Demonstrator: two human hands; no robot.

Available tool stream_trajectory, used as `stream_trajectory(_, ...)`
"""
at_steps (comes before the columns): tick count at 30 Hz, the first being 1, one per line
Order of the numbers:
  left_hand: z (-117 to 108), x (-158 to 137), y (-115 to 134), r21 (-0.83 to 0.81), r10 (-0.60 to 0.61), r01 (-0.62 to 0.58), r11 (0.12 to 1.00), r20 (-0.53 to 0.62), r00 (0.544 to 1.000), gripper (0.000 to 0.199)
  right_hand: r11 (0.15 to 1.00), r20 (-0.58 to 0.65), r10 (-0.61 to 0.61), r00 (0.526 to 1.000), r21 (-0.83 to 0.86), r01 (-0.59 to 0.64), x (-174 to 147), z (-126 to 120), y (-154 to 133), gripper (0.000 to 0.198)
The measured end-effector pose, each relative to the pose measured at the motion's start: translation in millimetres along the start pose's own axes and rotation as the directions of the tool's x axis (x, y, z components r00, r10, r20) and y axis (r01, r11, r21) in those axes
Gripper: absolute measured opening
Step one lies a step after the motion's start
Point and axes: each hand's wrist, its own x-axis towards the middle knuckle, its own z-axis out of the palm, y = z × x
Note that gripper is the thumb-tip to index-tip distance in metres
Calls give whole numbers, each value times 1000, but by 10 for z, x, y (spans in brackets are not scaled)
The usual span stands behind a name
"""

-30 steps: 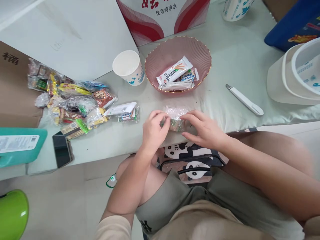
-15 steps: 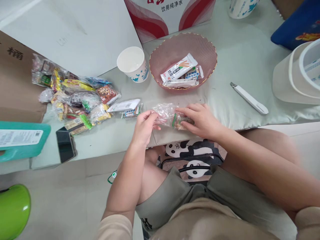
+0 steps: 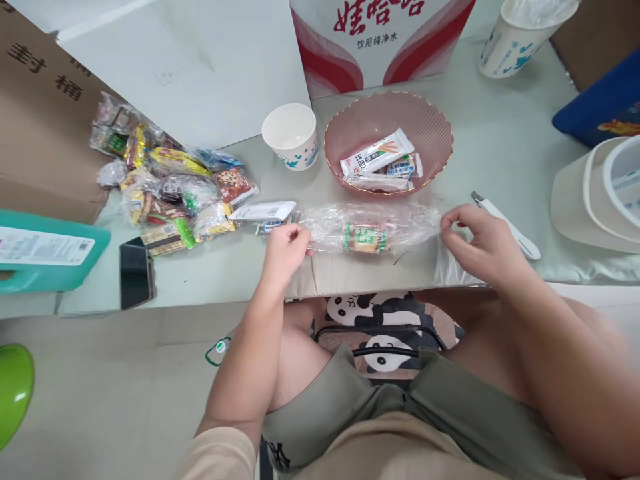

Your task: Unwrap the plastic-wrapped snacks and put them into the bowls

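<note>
A clear plastic bag stretches along the front of the table between my hands. Inside it, near the middle, sits a small snack packet with green and reddish print. My left hand pinches the bag's left end between thumb and fingers. At the opposite end, my right hand has thumb and forefinger closed on the bag's tip. Just beyond my left hand lies a white-backed snack packet on top of a blue-printed one. A white box cutter rests beside my right hand.
A pink ribbed bowl holds several wrapped snacks. Left of it stands a paper cup. A pile of packaged snacks, a phone and a teal container are at left; a white bucket is at right.
My right hand has moved right, off the snack packet and out to the bag's end, so the bag is now spread lengthwise. My left hand still pinches the left end.
</note>
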Motion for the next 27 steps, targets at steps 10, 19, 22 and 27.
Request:
stream_trajectory(10, -18, -64, 52, 462, 427, -332, 822, -116, 897, 40, 997, -96, 35, 995, -67, -42, 30, 65, 12, 36)
stream_trajectory(19, -46, -91, 85, 73, 796, -795, 602, 24, 605, 10, 981, -156, -192, 969, 4, 195, -2, 66, -180, 8)
stream_trajectory(22, -200, -296, 143, 13, 812, -821, 570, 141, 566, 12, 925, -183, -354, 917, 78, 373, -206, -96, -217, 6)
stream_trajectory(27, -386, -570, 146, 48, 491, -678, 734, 652, 577, 6, 837, 342, -536, 772, 337, 432, -410, -208, -172, 12)
